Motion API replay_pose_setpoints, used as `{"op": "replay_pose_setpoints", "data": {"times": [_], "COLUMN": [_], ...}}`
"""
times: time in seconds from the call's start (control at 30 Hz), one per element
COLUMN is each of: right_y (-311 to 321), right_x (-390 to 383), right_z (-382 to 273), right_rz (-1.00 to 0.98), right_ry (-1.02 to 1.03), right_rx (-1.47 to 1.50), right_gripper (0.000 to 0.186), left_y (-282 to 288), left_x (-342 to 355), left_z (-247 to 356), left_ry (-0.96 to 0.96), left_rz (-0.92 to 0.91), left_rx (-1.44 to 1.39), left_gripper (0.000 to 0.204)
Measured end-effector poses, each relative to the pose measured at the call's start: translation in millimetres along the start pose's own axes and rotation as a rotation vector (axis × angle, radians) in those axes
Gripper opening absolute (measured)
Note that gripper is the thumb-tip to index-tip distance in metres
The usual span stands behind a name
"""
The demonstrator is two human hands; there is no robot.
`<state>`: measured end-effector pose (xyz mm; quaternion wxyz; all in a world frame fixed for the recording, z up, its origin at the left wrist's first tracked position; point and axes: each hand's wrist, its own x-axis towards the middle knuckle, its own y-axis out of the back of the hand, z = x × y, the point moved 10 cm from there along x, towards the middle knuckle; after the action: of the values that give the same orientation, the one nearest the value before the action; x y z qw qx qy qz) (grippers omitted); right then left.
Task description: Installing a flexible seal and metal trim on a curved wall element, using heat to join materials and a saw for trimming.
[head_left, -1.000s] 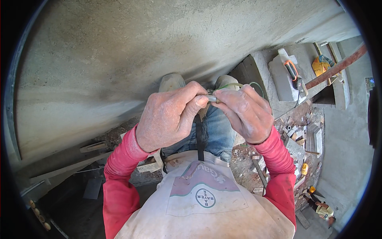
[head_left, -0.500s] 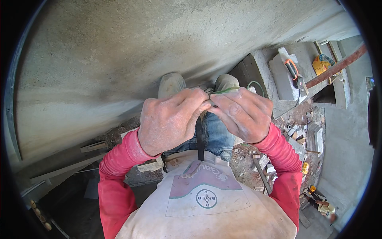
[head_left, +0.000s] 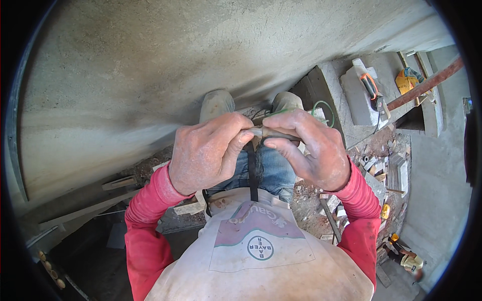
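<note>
Above my knees, my hands meet at the middle of the view. My left hand is closed, thumb and fingers pinching a short pale, translucent tube end. My right hand grips a dull brown-grey cylindrical piece between thumb and fingers. The two pieces meet end to end; whether one sits inside the other I cannot tell. A thin green hose loops out behind my right hand, and where it ends is hidden. Both hands are dusty.
A rough plastered wall rises in front of me. At right, an orange-and-black handled tool lies on a pale block, near a reddish pole. Rubble covers the floor. Another person is at the lower right.
My hands have drawn slightly apart, and my right fingers have opened out around the cylindrical piece. The pale tube end and that piece now show between them.
</note>
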<state>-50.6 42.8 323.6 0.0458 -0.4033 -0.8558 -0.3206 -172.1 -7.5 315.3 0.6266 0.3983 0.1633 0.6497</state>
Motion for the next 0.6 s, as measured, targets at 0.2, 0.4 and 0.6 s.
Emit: {"op": "replay_pose_setpoints", "data": {"times": [0.2,0.4,0.6], "right_y": [-7.3,-7.7,-9.3], "right_x": [-7.1,-11.8,-15.4], "right_z": [-3.4,-12.8,-11.4], "right_rz": [0.009,0.095,0.121], "right_ry": [0.204,0.319,0.306], "right_rx": [-0.099,-0.070,-0.024], "right_gripper": [0.029,0.034,0.033], "left_y": [1.7,4.0,-2.6], "left_x": [-3.0,-7.6,-10.3], "left_z": [3.6,9.1,11.3], "left_ry": [0.012,-0.043,-0.085], "left_rz": [0.025,0.092,0.066], "left_rx": [0.042,0.039,0.045], "left_gripper": [0.009,0.008,0.009]}}
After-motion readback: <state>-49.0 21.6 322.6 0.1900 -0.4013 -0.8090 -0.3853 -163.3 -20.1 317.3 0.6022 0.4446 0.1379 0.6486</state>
